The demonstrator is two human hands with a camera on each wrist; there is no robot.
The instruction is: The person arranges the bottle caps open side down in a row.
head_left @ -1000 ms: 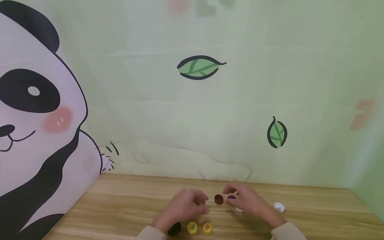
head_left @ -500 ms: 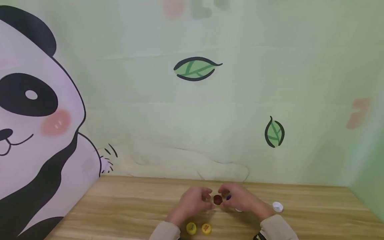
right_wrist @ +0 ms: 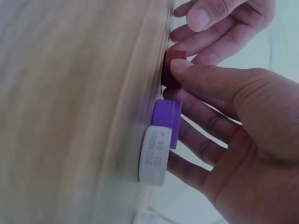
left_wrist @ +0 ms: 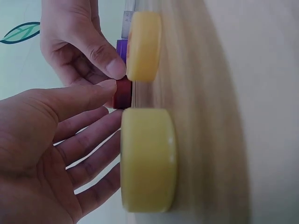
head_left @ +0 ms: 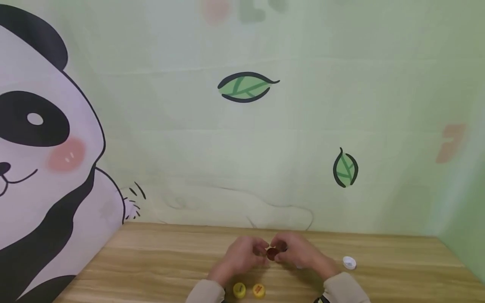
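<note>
A dark red bottle cap stands on the wooden table between the two hands. My right hand holds this cap, its thumb pressed on the near side. My left hand is beside the cap on the left, its fingers loosely extended and its thumb tip close to the cap; whether it touches cannot be told. A purple cap and a white cap with printed digits sit by the right palm, mostly hidden in the head view.
Two yellow caps stand near the table's front edge, close to the left forearm. Another white cap lies upturned to the right of the right wrist. Behind the table rises a green backdrop with a printed panda.
Both hands have closed in on the red cap, the left one moving right. My right hand has taken hold of it. The dark round thing at lower left is out of sight.
</note>
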